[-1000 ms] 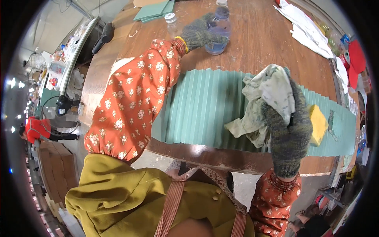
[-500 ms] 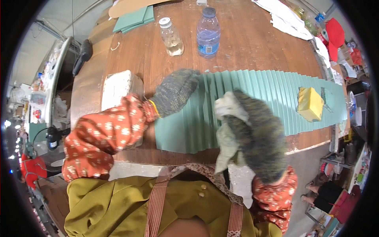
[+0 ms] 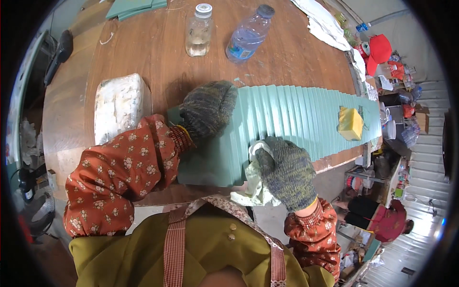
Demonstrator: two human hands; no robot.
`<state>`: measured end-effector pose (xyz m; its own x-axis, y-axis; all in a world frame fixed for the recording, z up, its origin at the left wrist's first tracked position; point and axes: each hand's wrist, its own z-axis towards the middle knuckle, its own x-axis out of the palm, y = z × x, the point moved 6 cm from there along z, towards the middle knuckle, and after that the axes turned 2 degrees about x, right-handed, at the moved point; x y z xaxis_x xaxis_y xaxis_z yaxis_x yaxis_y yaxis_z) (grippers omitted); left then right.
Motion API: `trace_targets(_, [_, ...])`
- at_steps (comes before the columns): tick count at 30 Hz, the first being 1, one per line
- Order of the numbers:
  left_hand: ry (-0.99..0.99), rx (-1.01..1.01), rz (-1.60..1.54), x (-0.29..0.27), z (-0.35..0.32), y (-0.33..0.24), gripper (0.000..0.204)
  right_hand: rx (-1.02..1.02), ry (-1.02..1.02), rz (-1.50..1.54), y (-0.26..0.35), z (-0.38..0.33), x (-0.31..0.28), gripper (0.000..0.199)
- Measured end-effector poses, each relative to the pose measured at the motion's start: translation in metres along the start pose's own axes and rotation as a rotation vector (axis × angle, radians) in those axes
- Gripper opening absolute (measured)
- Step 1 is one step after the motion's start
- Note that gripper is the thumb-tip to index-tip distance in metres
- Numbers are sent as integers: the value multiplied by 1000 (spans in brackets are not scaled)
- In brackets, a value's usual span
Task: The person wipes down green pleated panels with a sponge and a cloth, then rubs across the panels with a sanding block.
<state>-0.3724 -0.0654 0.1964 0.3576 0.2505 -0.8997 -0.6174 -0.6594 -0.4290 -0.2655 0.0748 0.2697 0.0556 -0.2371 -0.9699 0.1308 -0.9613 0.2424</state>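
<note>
A long row of overlapping green sheets (image 3: 287, 107) is fanned out across the wooden table. My left hand (image 3: 209, 109), in a dark knitted glove, rests on the far part of the row's left end. Its fingers are curled, and anything inside them is hidden. My right hand (image 3: 289, 173), gloved in the same knit, is closed around a crumpled white cloth (image 3: 256, 184). The cloth lies against the near edge of the sheets and hangs toward me. A yellow block (image 3: 350, 123), perhaps a sponge, sits on the right end of the row.
Left of the sheets stands a whitish wrapped block (image 3: 119, 106). Farther back are a clear glass bottle (image 3: 198, 33) and a plastic bottle (image 3: 248, 34). More green sheets (image 3: 136, 7) and white fabric (image 3: 322, 23) lie at the far side. Another person (image 3: 377, 215) is off to the right.
My right hand has come to rest with the cloth near the sheets' front edge, after blurred motion. My left hand's fingers are more curled. The whole view has shifted and tilted.
</note>
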Motion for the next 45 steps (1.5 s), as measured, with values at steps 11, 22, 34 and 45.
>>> trace_targets(11, [-747,189,85,-11,-24,-7,27,-40,52,110,14,16,-4,27])
trace_targets(22, [-741,113,22,-18,-19,-5,21,-442,-205,2,24,30,-9,25])
trace_targets(34, [-622,176,126,-1,-15,-2,32,-224,-27,33,13,55,2,26])
trace_targets(45, [-241,-125,-391,-4,14,-10,41,-254,-27,-30,-9,36,-2,18])
